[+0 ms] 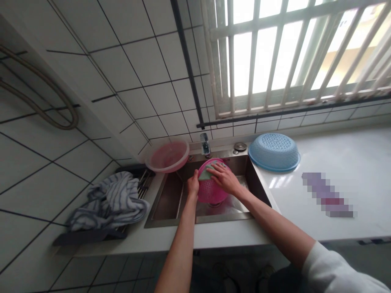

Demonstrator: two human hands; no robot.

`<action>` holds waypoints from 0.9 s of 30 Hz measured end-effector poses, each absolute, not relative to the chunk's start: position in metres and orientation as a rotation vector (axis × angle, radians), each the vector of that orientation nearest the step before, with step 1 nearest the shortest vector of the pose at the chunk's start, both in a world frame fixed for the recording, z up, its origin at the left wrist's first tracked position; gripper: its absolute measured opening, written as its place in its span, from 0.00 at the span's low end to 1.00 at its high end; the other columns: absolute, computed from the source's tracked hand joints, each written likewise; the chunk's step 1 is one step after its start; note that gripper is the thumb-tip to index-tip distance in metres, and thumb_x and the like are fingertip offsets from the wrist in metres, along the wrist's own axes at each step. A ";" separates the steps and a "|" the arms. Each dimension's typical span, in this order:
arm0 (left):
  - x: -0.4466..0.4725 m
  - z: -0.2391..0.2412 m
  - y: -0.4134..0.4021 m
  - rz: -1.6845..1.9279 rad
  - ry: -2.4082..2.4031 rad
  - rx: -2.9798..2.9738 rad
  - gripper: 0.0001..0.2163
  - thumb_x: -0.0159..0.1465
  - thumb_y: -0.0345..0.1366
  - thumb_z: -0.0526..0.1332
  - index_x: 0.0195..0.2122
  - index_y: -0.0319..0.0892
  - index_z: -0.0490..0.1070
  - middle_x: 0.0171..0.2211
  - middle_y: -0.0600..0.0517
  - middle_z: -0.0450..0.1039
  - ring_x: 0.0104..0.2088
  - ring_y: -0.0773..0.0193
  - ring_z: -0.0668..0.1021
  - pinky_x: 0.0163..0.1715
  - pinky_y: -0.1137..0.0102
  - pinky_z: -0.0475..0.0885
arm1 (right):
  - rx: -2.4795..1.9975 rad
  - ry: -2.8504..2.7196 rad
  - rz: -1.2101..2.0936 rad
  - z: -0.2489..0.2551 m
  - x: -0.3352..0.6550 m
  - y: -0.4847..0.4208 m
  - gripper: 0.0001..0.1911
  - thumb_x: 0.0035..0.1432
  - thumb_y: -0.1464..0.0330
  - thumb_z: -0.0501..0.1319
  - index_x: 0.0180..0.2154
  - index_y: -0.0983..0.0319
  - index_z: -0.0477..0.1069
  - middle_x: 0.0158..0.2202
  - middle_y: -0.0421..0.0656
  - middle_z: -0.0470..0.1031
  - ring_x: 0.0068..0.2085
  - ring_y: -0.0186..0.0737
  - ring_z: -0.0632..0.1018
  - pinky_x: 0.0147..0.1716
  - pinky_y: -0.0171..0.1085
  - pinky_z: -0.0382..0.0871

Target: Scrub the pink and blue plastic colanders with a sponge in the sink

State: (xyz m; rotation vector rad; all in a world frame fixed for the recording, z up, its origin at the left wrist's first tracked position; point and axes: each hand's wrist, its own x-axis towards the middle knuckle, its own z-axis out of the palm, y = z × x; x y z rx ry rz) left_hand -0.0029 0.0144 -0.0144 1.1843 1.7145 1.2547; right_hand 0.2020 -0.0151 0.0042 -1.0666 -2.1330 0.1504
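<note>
A pink perforated basket [212, 193] is held tilted over the steel sink [165, 203]. My left hand [193, 185] grips its left rim, the thumb on top and the other fingers mostly hidden. My right hand [224, 177] presses a light green cloth [205, 174] against the basket near its upper rim, the fingers bent over the cloth. Just behind the basket stands the faucet [205, 144].
A translucent pink basin [168, 156] rests at the sink's back left corner. A striped towel [113, 201] lies on a dark rack at the left. An upturned blue basket [274, 151] sits on the right counter [287, 215], near a blurred purple patch. A barred window is behind.
</note>
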 end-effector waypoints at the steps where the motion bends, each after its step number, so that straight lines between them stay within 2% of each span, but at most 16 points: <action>1: -0.003 -0.014 0.014 1.241 1.728 1.147 0.38 0.50 0.77 0.56 0.23 0.40 0.72 0.21 0.51 0.68 0.26 0.62 0.68 0.26 0.68 0.60 | -1.119 -2.083 0.162 0.004 0.208 -0.013 0.24 0.72 0.65 0.57 0.67 0.54 0.69 0.69 0.48 0.67 0.71 0.52 0.65 0.69 0.55 0.62; 5: -0.004 -0.013 0.012 1.220 1.756 1.112 0.38 0.47 0.79 0.56 0.21 0.42 0.68 0.20 0.53 0.64 0.25 0.64 0.66 0.26 0.67 0.57 | -1.003 -2.206 0.132 0.005 0.202 -0.023 0.22 0.71 0.69 0.58 0.63 0.51 0.73 0.69 0.45 0.68 0.72 0.53 0.63 0.71 0.58 0.58; 9: -0.005 -0.011 0.010 1.218 1.707 1.157 0.37 0.50 0.78 0.55 0.22 0.43 0.69 0.21 0.52 0.67 0.25 0.62 0.68 0.27 0.67 0.60 | -0.706 -2.424 0.093 0.006 0.180 -0.036 0.17 0.68 0.68 0.61 0.55 0.50 0.79 0.65 0.40 0.72 0.72 0.51 0.63 0.73 0.58 0.52; 11: -0.004 -0.008 0.009 1.187 1.732 1.230 0.35 0.53 0.76 0.54 0.22 0.43 0.69 0.21 0.51 0.68 0.26 0.61 0.69 0.28 0.67 0.60 | -0.749 -2.392 0.124 0.004 0.183 -0.030 0.18 0.69 0.67 0.61 0.57 0.52 0.78 0.66 0.41 0.72 0.71 0.49 0.64 0.73 0.55 0.54; 15: 0.003 -0.004 0.009 1.041 1.803 1.470 0.32 0.61 0.69 0.51 0.22 0.43 0.73 0.22 0.48 0.71 0.27 0.57 0.74 0.28 0.67 0.60 | -1.189 -2.025 0.249 -0.005 0.208 -0.009 0.22 0.73 0.64 0.57 0.65 0.57 0.71 0.67 0.48 0.70 0.68 0.48 0.70 0.68 0.50 0.64; 17: 0.006 -0.003 0.010 1.010 1.784 1.538 0.31 0.63 0.66 0.51 0.24 0.43 0.75 0.23 0.47 0.73 0.28 0.56 0.76 0.29 0.67 0.61 | -1.313 -1.907 0.256 -0.008 0.211 -0.006 0.23 0.73 0.65 0.55 0.66 0.60 0.70 0.67 0.52 0.70 0.68 0.48 0.71 0.67 0.50 0.66; 21: 0.008 -0.008 0.014 1.125 1.590 1.484 0.32 0.62 0.66 0.53 0.30 0.40 0.79 0.29 0.46 0.79 0.32 0.56 0.77 0.33 0.68 0.66 | -1.079 -2.095 0.109 -0.003 0.190 -0.020 0.22 0.71 0.71 0.56 0.63 0.59 0.73 0.67 0.50 0.70 0.71 0.50 0.65 0.72 0.54 0.57; 23: 0.007 -0.011 0.015 1.168 1.507 1.451 0.32 0.61 0.66 0.55 0.32 0.39 0.80 0.31 0.46 0.80 0.33 0.57 0.77 0.34 0.68 0.68 | -0.925 -2.208 0.060 0.003 0.181 -0.026 0.21 0.70 0.72 0.58 0.61 0.58 0.75 0.66 0.47 0.71 0.71 0.50 0.65 0.73 0.56 0.53; 27: 0.004 -0.013 0.015 1.116 1.611 1.461 0.32 0.61 0.67 0.55 0.28 0.39 0.79 0.25 0.50 0.76 0.30 0.59 0.75 0.31 0.69 0.65 | -1.029 -2.130 0.124 0.005 0.196 -0.018 0.20 0.71 0.70 0.56 0.60 0.58 0.75 0.64 0.47 0.74 0.68 0.48 0.70 0.71 0.56 0.56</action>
